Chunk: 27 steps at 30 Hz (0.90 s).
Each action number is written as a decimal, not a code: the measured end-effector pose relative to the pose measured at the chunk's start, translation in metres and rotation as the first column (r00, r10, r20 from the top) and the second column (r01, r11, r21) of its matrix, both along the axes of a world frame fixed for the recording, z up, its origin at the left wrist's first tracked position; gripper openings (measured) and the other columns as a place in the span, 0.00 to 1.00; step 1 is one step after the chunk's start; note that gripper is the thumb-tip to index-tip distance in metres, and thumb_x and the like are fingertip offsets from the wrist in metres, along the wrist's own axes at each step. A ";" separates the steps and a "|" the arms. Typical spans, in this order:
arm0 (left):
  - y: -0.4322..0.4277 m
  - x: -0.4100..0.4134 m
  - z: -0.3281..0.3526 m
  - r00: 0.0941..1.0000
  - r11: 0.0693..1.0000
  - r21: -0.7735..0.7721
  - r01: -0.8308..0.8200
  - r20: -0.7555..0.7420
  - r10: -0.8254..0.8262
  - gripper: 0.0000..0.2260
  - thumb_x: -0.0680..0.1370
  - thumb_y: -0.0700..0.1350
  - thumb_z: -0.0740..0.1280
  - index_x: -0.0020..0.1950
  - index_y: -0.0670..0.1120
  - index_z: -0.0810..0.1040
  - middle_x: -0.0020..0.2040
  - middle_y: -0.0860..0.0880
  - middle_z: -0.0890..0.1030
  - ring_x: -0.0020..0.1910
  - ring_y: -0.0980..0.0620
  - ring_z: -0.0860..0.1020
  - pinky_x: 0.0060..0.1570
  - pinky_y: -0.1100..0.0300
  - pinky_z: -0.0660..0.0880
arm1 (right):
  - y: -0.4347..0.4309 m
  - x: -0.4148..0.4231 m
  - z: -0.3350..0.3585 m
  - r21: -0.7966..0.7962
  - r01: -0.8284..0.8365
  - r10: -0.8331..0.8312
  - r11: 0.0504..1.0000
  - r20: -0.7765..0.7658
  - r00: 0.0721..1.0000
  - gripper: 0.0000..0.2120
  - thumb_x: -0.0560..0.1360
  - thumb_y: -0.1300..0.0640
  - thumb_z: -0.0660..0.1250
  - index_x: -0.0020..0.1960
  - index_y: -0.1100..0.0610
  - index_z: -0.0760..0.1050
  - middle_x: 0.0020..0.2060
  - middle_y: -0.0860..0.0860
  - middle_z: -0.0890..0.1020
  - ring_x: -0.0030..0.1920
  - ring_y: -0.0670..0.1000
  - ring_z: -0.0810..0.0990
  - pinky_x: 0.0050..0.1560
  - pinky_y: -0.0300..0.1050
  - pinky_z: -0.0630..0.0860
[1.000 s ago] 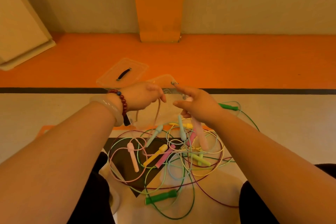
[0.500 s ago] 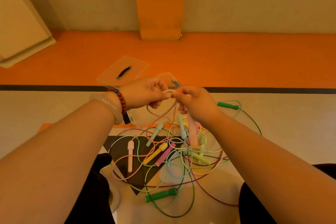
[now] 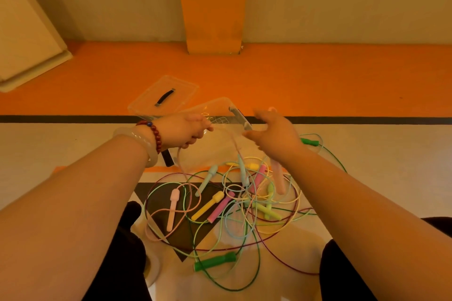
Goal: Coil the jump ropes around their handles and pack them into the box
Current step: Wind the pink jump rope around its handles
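Note:
A tangle of coloured jump ropes (image 3: 227, 205) lies on the floor between my knees, with pink, yellow, blue and green handles. My left hand (image 3: 186, 131) is shut on a pale pink cord (image 3: 182, 166) that hangs down into the pile. To its right, my right hand (image 3: 274, 134) has thumb and forefingers spread, while a pale pink handle (image 3: 278, 178) hangs from under its palm. The clear plastic box (image 3: 220, 107) lies just beyond both hands and is partly hidden by them. Its clear lid (image 3: 151, 98), with a black grip, rests behind it to the left.
A green handle (image 3: 215, 261) lies nearest me and another green handle (image 3: 309, 142) is right of my right hand. Orange floor and an orange pillar (image 3: 212, 7) are ahead. A cream panel (image 3: 22, 32) leans at the far left. My knees flank the pile.
My hands, which met over the pile half a second ago, have drawn apart. The right hand swung right and spread its fingers; the pink cord now stretches between the two hands.

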State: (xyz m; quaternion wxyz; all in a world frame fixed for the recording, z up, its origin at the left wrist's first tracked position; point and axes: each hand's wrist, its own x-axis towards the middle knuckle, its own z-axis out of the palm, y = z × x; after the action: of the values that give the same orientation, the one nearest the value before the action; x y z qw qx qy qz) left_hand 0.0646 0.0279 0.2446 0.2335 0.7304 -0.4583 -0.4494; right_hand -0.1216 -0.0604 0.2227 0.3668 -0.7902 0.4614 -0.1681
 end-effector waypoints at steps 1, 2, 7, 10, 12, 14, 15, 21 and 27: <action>-0.002 -0.005 0.000 0.999 0.999 0.011 0.046 0.008 -0.046 0.09 0.84 0.46 0.54 0.52 0.46 0.73 0.33 0.51 0.66 0.27 0.57 0.62 0.27 0.65 0.62 | 0.006 0.003 0.003 0.016 -0.102 0.101 0.995 0.060 0.993 0.30 0.74 0.53 0.71 0.74 0.47 0.65 0.69 0.44 0.65 0.50 0.53 0.81 0.51 0.49 0.81; -0.003 -0.009 -0.001 0.996 0.996 0.006 0.087 0.013 -0.087 0.09 0.84 0.46 0.55 0.50 0.46 0.73 0.33 0.51 0.67 0.27 0.56 0.62 0.28 0.65 0.62 | 0.011 0.005 0.006 0.062 -0.187 0.181 0.980 0.101 0.978 0.30 0.75 0.55 0.71 0.74 0.46 0.65 0.65 0.39 0.64 0.44 0.50 0.81 0.45 0.43 0.81; -0.005 -0.013 -0.001 0.996 0.990 -0.111 0.085 -0.019 -0.087 0.09 0.82 0.46 0.59 0.45 0.47 0.75 0.33 0.52 0.74 0.28 0.57 0.70 0.33 0.65 0.70 | 0.017 0.009 0.004 0.102 -0.184 0.165 0.978 0.171 0.971 0.09 0.77 0.54 0.67 0.49 0.59 0.80 0.34 0.48 0.78 0.30 0.45 0.75 0.38 0.44 0.79; 0.001 0.002 -0.007 0.985 0.992 0.002 0.122 0.123 -0.122 0.10 0.82 0.49 0.58 0.46 0.50 0.77 0.37 0.52 0.78 0.38 0.55 0.78 0.44 0.60 0.75 | 0.007 0.005 0.003 0.146 0.036 -0.081 0.989 0.315 0.946 0.10 0.78 0.53 0.67 0.43 0.59 0.79 0.31 0.50 0.77 0.29 0.45 0.75 0.32 0.38 0.76; 0.008 0.016 -0.015 0.879 0.967 0.195 0.162 0.418 -0.231 0.13 0.83 0.52 0.56 0.45 0.51 0.76 0.42 0.52 0.79 0.44 0.53 0.77 0.50 0.56 0.73 | -0.001 0.001 0.006 0.220 0.163 -0.244 0.962 0.414 0.877 0.10 0.78 0.52 0.66 0.44 0.58 0.80 0.33 0.51 0.79 0.31 0.46 0.76 0.33 0.39 0.76; 0.016 0.029 -0.023 0.831 0.944 0.308 0.118 0.489 -0.263 0.14 0.83 0.51 0.55 0.44 0.50 0.76 0.44 0.52 0.78 0.47 0.52 0.75 0.52 0.56 0.70 | -0.008 -0.004 0.012 0.291 0.267 -0.384 0.919 0.508 0.770 0.09 0.79 0.54 0.64 0.44 0.57 0.79 0.34 0.51 0.79 0.31 0.46 0.76 0.32 0.39 0.76; 0.017 0.034 -0.026 0.862 0.945 0.312 0.096 0.449 -0.235 0.14 0.83 0.50 0.55 0.44 0.49 0.76 0.44 0.52 0.79 0.47 0.51 0.76 0.54 0.56 0.71 | -0.013 -0.007 0.015 0.305 0.306 -0.428 0.902 0.532 0.731 0.09 0.79 0.55 0.64 0.43 0.57 0.79 0.34 0.51 0.79 0.30 0.46 0.75 0.31 0.39 0.75; 0.004 0.010 -0.004 0.975 1.000 0.021 0.002 0.221 -0.007 0.12 0.83 0.49 0.56 0.52 0.49 0.78 0.33 0.51 0.68 0.29 0.54 0.66 0.30 0.63 0.66 | -0.025 -0.011 0.002 0.045 0.261 -0.261 0.964 0.012 0.965 0.21 0.77 0.56 0.68 0.69 0.55 0.71 0.59 0.56 0.79 0.52 0.58 0.80 0.55 0.58 0.78; -0.006 -0.017 -0.001 0.981 0.991 -0.044 0.124 0.154 -0.115 0.14 0.84 0.50 0.54 0.50 0.51 0.79 0.34 0.52 0.69 0.30 0.54 0.65 0.31 0.60 0.64 | 0.009 0.007 -0.005 0.134 -0.160 0.148 0.978 0.097 0.984 0.24 0.76 0.53 0.69 0.70 0.46 0.70 0.65 0.48 0.74 0.36 0.47 0.80 0.37 0.38 0.80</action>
State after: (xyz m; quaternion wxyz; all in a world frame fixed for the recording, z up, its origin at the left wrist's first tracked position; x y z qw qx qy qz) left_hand 0.0479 0.0223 0.2436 0.1902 0.7270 -0.5297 -0.3934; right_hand -0.1146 -0.0515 0.2180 0.4534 -0.7875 0.3932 -0.1402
